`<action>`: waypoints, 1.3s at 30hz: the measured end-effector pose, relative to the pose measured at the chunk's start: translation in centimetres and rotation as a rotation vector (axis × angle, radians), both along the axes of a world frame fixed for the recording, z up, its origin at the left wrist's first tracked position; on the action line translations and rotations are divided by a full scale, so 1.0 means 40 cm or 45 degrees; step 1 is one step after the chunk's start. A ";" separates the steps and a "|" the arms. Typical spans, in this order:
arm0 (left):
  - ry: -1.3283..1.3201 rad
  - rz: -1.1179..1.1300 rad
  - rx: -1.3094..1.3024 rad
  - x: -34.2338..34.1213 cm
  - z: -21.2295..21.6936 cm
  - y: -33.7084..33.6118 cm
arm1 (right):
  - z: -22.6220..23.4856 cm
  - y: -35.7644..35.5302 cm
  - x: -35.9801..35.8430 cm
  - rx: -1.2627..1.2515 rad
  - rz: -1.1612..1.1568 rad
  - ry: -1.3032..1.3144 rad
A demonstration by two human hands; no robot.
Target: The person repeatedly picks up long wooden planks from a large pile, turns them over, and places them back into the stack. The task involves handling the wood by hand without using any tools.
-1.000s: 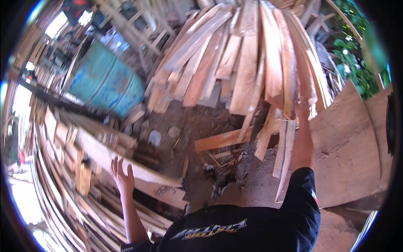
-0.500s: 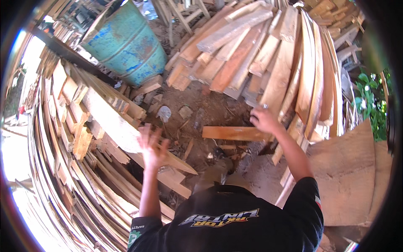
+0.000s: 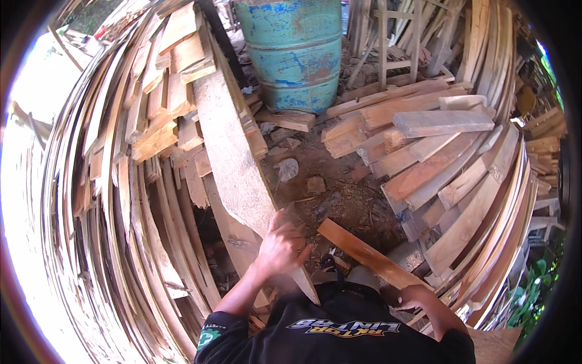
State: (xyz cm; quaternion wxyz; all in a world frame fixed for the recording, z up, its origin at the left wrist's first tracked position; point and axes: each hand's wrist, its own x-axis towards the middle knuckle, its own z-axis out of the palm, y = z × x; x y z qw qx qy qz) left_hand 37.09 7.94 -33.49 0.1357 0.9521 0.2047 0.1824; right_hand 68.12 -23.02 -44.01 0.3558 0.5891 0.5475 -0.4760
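My left hand is at the near end of a wide pale board lying along the left stack. Its fingers are apart and slightly blurred; whether they touch the wood I cannot tell. Below that hand a narrow pointed board end sticks out. My right hand is low on the right, by the near end of a reddish-brown board that slants across the ground before me. The fingers of this hand are curled in, and what they hold, if anything, is hidden.
A long stack of planks fills the left side. Another heap of boards fans out on the right. A worn blue-green drum stands at the back, beside a wooden frame. Dirt ground with scraps lies between.
The view has swung left, so the drum now stands near the top middle. My left hand has come to the pale board's end. My right hand has drawn in lower, near my body.
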 end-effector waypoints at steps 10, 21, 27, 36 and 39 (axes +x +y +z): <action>-0.062 0.036 0.057 -0.011 0.006 0.002 | -0.040 0.036 0.050 0.108 0.023 0.164; 0.013 0.079 0.138 0.005 -0.032 -0.004 | -0.135 0.199 0.224 0.354 0.084 0.188; 0.018 0.097 0.099 -0.011 -0.027 -0.005 | 0.156 0.652 0.333 1.773 -0.199 -0.241; -0.030 0.151 0.045 0.045 0.034 -0.004 | -0.116 0.802 0.911 1.890 -0.855 -0.783; 0.205 0.127 -0.036 0.056 0.038 -0.001 | -0.147 0.737 0.875 1.558 -1.083 -0.713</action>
